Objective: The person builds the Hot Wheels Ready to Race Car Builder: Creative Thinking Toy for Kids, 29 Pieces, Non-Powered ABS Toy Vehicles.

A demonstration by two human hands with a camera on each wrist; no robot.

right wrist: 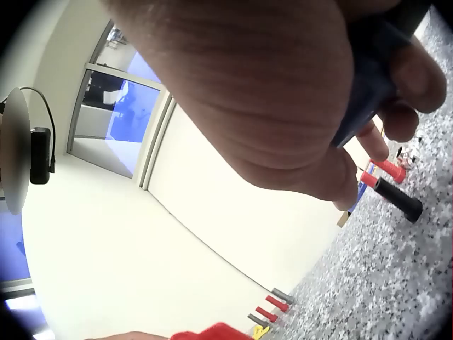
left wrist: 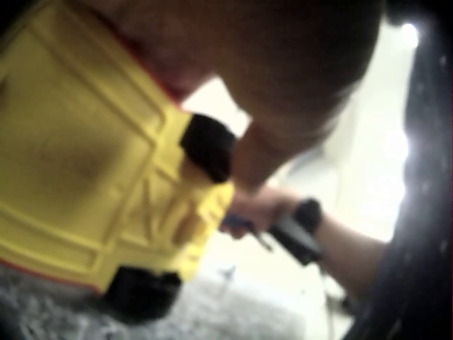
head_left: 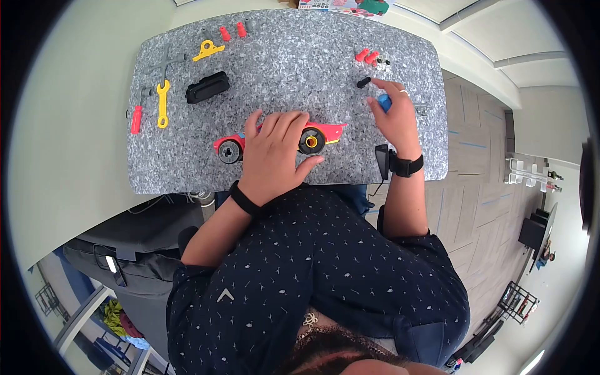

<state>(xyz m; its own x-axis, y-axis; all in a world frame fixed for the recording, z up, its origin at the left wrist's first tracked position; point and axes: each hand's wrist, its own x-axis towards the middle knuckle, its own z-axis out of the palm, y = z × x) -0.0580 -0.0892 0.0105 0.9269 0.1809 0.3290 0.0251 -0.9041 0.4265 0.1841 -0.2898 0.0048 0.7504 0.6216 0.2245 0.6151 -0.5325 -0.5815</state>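
Observation:
My left hand (head_left: 272, 156) grips a red toy race car (head_left: 328, 132) from above, close to the table's near edge. The car's black wheels face up towards the head camera, and its yellow underside (left wrist: 85, 134) fills much of the left wrist view. In my right hand (head_left: 398, 125) is a blue-handled tool (head_left: 384, 102), its handle held in the palm by curled fingers; a grey part (head_left: 421, 109) shows past the hand. Thumb and index finger reach out towards a small black peg (head_left: 363, 82) lying on the table, close to the fingertips.
Several red pegs (head_left: 362, 55) and small bits lie beyond the right hand. Along the left are a black block (head_left: 208, 87), a yellow wrench (head_left: 163, 105), a red-handled screwdriver (head_left: 136, 120), a grey cross-shaped tool (head_left: 166, 64) and a yellow piece (head_left: 208, 50). A box (head_left: 344, 5) stands at the back.

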